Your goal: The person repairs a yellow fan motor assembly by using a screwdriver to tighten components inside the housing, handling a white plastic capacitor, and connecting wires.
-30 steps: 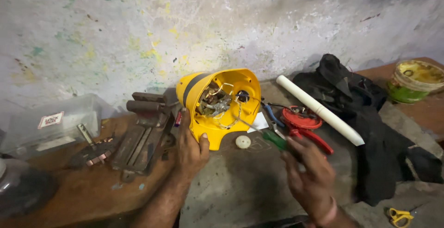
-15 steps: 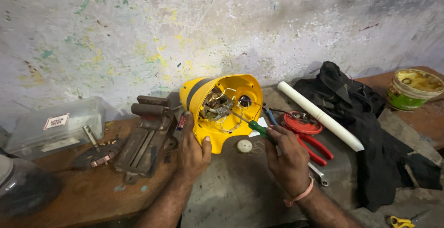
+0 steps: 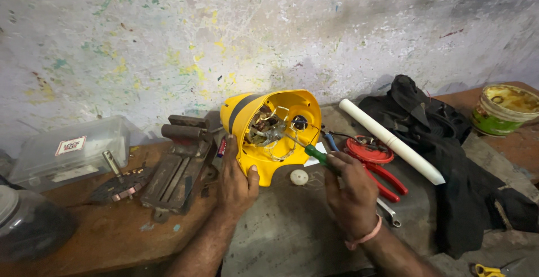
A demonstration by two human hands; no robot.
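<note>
Far to the left of the yellow housing a clear plastic box sits against the wall, with a dark glass jar in front of it at the bench edge. Nearer the yellow housing, just to its left, lies a rusty metal vise. The left hand grips the lower left rim of the housing, thumb pressed on the front lip, holding it on its side with the open end facing out so the wiring inside shows. A small white disc lies just below the housing's rim. The right hand is closed around a green-handled screwdriver, its shaft reaching into the housing's opening. Just right of the housing lie red-handled pliers and a red cap. Beyond them a white tube slants across a black cloth, and well to the right stands a green paint tub.
</note>
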